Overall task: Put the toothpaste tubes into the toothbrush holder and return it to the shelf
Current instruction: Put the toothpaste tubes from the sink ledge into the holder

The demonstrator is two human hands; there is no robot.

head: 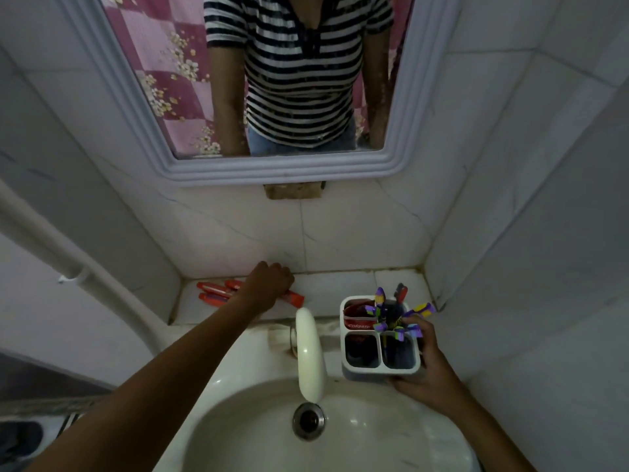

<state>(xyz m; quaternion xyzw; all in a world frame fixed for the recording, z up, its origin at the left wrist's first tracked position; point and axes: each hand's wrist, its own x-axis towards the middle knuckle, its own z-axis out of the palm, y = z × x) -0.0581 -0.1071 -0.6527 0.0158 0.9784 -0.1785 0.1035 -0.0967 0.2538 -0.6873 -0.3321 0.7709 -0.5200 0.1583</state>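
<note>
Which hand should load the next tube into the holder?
Left. The left hand already rests on a toothpaste tube on the shelf; the right hand is busy gripping the holder.

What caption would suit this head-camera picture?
Left hand grips a toothpaste tube on the shelf; right hand holds the toothbrush holder.

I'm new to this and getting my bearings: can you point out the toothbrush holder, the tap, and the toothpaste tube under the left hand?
toothbrush holder [378,368]: head view, front rim of the white holder.
tap [309,356]: head view, middle of the cream spout.
toothpaste tube [295,296]: head view, red end showing beside the left hand.
</note>
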